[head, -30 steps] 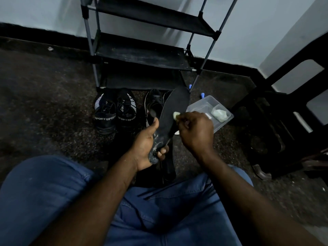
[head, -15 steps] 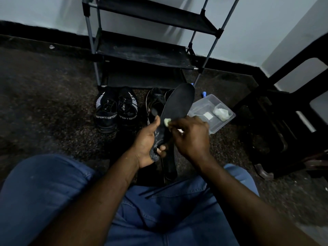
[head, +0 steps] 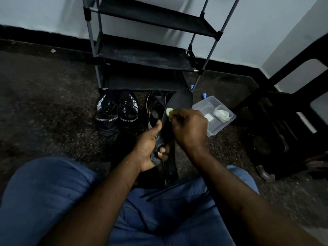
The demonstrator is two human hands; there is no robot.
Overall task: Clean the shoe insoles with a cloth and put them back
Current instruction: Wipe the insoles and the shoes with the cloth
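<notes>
Insole (head: 179,105): long axis runs away and rightward; left hand (head: 150,148) grips near heel end; right hand (head: 190,128) pinches cloth (head: 168,111) against mid-length

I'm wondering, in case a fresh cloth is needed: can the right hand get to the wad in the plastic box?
Probably yes: the open box holding the wad lies just beside the right hand, nothing between, though that hand pinches a cloth.
</notes>
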